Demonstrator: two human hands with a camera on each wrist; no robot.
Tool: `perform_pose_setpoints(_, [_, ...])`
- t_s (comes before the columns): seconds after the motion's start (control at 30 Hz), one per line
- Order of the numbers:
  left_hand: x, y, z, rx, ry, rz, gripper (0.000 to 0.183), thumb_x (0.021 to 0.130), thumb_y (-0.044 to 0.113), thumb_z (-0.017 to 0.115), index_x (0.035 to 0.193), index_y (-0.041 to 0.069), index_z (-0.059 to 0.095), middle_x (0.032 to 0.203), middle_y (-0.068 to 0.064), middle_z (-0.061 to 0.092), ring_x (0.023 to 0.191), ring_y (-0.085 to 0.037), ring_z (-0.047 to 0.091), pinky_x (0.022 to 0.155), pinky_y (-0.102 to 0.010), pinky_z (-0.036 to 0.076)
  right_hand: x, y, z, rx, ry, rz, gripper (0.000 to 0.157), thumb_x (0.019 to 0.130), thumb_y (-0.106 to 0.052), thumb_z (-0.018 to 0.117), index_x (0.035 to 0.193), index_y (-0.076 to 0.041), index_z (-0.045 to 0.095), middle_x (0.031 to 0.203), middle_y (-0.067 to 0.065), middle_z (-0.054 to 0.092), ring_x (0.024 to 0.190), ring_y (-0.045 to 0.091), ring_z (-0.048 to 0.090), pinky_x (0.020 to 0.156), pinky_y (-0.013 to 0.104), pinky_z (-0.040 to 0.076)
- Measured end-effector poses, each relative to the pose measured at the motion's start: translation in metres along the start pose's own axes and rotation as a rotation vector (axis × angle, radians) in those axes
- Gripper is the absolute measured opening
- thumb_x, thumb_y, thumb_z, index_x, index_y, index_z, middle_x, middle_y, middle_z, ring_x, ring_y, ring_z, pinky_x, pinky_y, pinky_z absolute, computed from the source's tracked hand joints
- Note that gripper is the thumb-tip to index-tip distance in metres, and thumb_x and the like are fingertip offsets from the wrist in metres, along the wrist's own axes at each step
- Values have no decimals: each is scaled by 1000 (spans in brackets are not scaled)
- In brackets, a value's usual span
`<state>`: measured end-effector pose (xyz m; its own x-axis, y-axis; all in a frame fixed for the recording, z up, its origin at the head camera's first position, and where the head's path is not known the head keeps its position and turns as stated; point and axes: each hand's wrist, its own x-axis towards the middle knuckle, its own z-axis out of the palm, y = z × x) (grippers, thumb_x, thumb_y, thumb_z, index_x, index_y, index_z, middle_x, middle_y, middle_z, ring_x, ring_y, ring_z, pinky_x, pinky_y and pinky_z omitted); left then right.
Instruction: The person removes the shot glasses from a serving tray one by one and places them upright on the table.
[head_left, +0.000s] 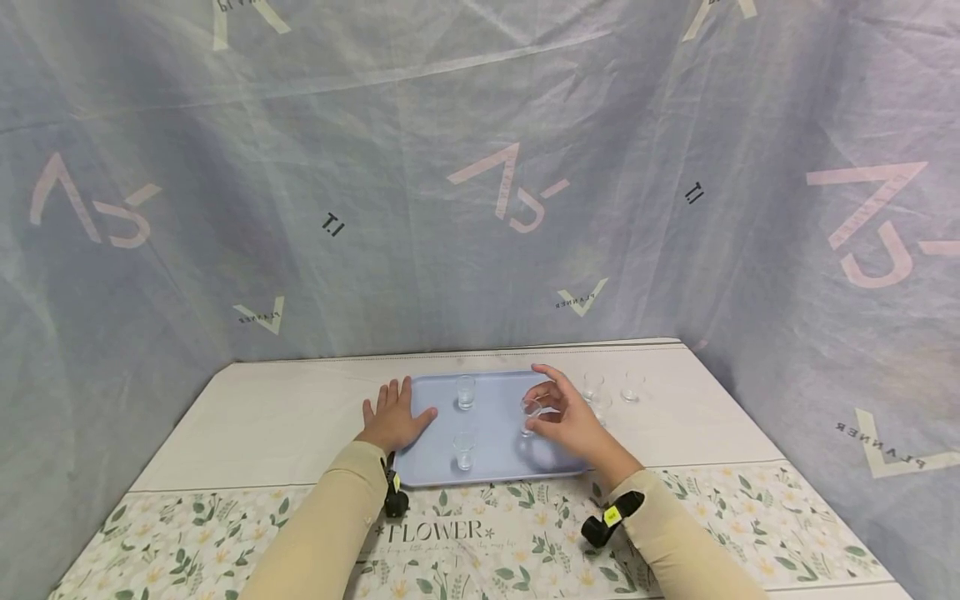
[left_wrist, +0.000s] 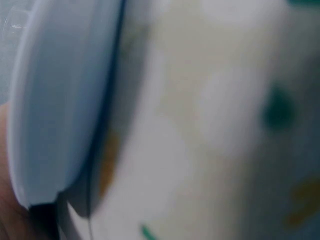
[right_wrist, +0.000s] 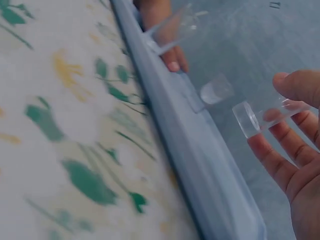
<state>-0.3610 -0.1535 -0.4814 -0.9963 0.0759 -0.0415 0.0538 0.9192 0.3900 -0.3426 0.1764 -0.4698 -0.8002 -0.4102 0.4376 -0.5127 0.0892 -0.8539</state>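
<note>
A small clear shot glass (head_left: 529,418) is pinched between the thumb and fingers of my right hand (head_left: 568,415), over the right part of a light blue tray (head_left: 491,471). In the right wrist view the thick base of this glass (right_wrist: 246,120) points away from the palm of the right hand (right_wrist: 306,175). My left hand (head_left: 393,421) rests on the tray's left edge with fingers spread. Two more clear glasses stand on the tray's left half, one farther back (head_left: 466,393) and one nearer the front (head_left: 464,452).
Right of the tray stand several clear glasses (head_left: 633,387), partly behind my right hand. The white table (head_left: 262,425) has a flower-printed cloth (head_left: 457,575) along its front. A grey-blue curtain (head_left: 420,275) hangs at the back and both sides.
</note>
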Motion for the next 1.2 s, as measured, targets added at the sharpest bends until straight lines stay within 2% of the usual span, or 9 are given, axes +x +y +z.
perform_pose_setpoints(0.2, [1, -3, 3, 0, -5, -5, 90, 103, 56, 47, 161, -2, 9, 165, -29, 8, 153, -46, 4, 117, -68, 1, 1, -5, -16, -64, 45, 45, 89, 84, 9, 77, 156, -21, 33, 119, 22, 63, 108, 40, 64, 91, 53, 54])
perform_pose_setpoints(0.3, [1, -3, 4, 5, -7, -9, 91, 102, 57, 47, 161, -1, 8, 165, -28, 8, 153, -45, 4, 118, -67, 1, 0, -6, -24, -87, 66, 47, 88, 85, 8, 76, 156, -21, 33, 120, 22, 63, 107, 39, 64, 91, 46, 55])
perform_pose_setpoints(0.47, [2, -4, 5, 1, -8, -8, 91, 102, 56, 47, 162, -1, 8, 165, -29, 7, 153, -45, 3, 118, -67, 1, -1, -7, -39, -109, 129, 29, 87, 86, 9, 75, 157, -15, 31, 120, 26, 62, 103, 35, 65, 83, 28, 57])
perform_pose_setpoints(0.67, [4, -4, 6, 8, 0, 1, 93, 102, 58, 47, 162, 0, 7, 165, -28, 8, 153, -45, 3, 117, -68, 1, -3, -10, -61, -151, 217, 24, 87, 86, 10, 74, 157, -14, 30, 118, 26, 62, 102, 32, 65, 82, 24, 56])
perform_pose_setpoints(0.83, [5, -4, 6, 13, -3, -4, 93, 102, 59, 46, 162, 0, 7, 166, -28, 7, 153, -45, 3, 118, -68, 1, -7, -15, -77, -209, 260, 37, 87, 87, 12, 71, 158, -11, 27, 120, 29, 61, 105, 45, 62, 82, 19, 54])
perform_pose_setpoints(0.97, [5, -4, 6, 17, -2, -3, 93, 102, 58, 47, 162, 0, 7, 166, -28, 7, 153, -45, 3, 117, -68, 1, -11, -33, -82, -251, 285, 58, 84, 88, 13, 69, 157, -4, 25, 120, 32, 59, 106, 49, 60, 81, 16, 53])
perform_pose_setpoints(1.07, [5, -4, 5, 10, 2, 0, 91, 102, 57, 47, 161, -1, 8, 165, -29, 8, 153, -46, 4, 117, -68, 1, -15, -44, -84, -289, 305, 76, 82, 88, 12, 69, 156, 0, 25, 119, 32, 59, 105, 46, 61, 80, 15, 52])
perform_pose_setpoints(1.2, [5, -4, 5, 4, 5, -1, 90, 102, 56, 47, 161, -1, 9, 165, -29, 9, 153, -46, 5, 118, -68, 2, -19, -41, -91, -321, 347, 95, 82, 88, 11, 70, 156, -1, 26, 119, 32, 60, 102, 36, 64, 79, 13, 52])
